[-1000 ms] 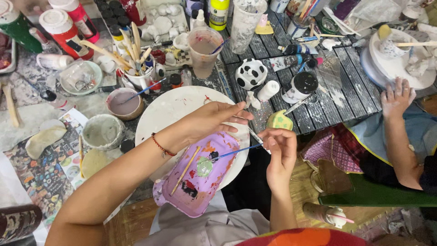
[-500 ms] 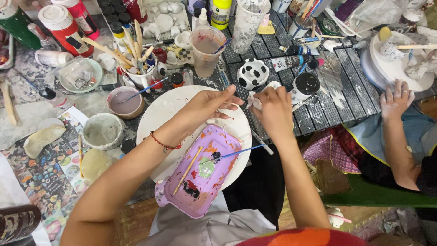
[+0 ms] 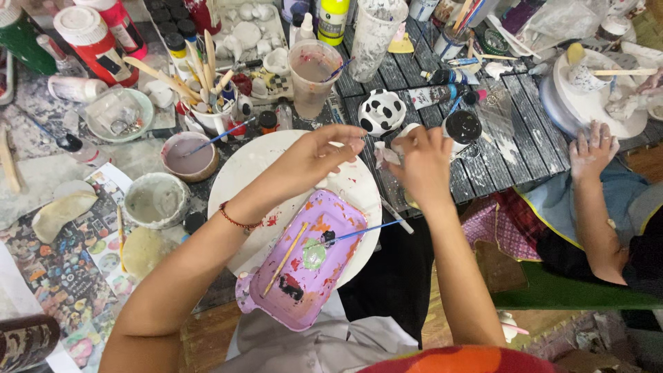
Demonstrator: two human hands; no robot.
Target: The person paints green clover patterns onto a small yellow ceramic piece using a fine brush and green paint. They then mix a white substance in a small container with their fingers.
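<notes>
A small white piece point(image 3: 382, 155) sits between both hands above the far edge of the white round board point(image 3: 242, 173). The left hand point(image 3: 319, 153) has its fingertips pinched together just beside the piece; whether they touch it cannot be told. The right hand point(image 3: 423, 160) curls its fingers on the piece's other side. Below the hands lies a purple tray point(image 3: 304, 259) with a blue brush point(image 3: 359, 231) and a wooden stick point(image 3: 284, 257). Beyond the fingertips stands a black-spotted white figure point(image 3: 382, 110).
</notes>
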